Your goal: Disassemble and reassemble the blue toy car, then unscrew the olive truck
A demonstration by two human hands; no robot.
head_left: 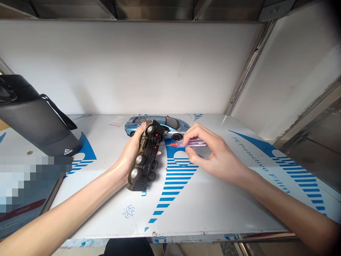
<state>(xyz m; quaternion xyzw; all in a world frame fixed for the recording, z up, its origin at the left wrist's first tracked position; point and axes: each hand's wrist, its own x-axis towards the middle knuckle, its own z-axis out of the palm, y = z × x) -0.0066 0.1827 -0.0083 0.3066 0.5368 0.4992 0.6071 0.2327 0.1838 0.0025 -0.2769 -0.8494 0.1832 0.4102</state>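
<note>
My left hand (133,149) is closed around a dark olive toy truck (145,156), tilted so its black underside and silver-hubbed wheels face right. Between the fingers of my right hand (207,149) is a screwdriver (195,143) with a clear purplish handle and a red collar. Its thin shaft points left and its tip reaches the truck's underside, close to small red spots; whether it sits in a screw is too small to tell. Just behind the truck stands a blue and silver toy sports car (173,124), partly covered by the truck and my left hand.
A dark grey water bottle (39,117) with a strap stands at the left, beside a partly blurred box-like object (26,202). Film with blue print covers the table (226,206). A small clear bag (117,121) lies near the back wall. A metal shelf (154,10) hangs overhead.
</note>
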